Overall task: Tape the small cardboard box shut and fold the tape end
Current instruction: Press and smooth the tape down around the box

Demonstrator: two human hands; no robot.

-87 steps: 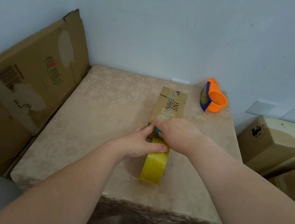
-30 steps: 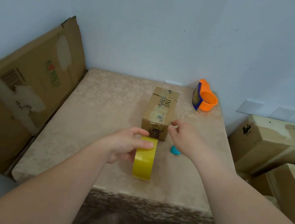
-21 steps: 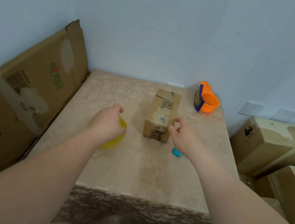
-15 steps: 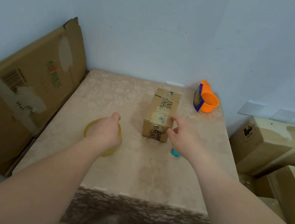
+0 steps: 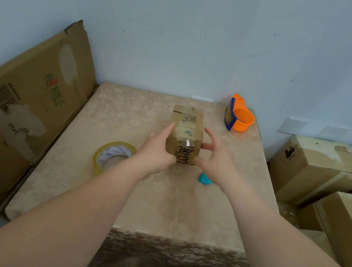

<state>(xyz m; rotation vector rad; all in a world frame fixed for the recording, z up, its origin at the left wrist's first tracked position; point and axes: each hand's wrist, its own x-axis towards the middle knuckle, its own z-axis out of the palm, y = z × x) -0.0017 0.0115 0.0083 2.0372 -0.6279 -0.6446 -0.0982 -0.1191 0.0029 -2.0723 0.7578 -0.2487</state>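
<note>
Head view shows the left hand (image 5: 157, 153) pressed flat against the left side of the small cardboard box (image 5: 185, 132), with its fingers stretched along that side. The right hand (image 5: 216, 164) is on the other side, curled open, with its fingertips at the box's right edge and the thumb near the bottom corner. Both hands seem to squeeze the box between them; neither one is closed into a fist. The box sits in the middle of the table (image 5: 157, 205), a bit toward the far end. A strip of clear tape (image 5: 187, 143) runs over the top and shines where it bends down the near face. That end looks a little loose, so it could peel up or stick to a finger if the hands slide over it. A hard squeeze could also dent the box or pop the flaps. The tape roll (image 5: 112, 157) lies flat to the left, near the left wrist, and an arm could bump it. A small blue thing (image 5: 204, 179) lies just beside the right wrist. An orange dispenser (image 5: 240, 118) stands at the far right corner, well apart.
</note>
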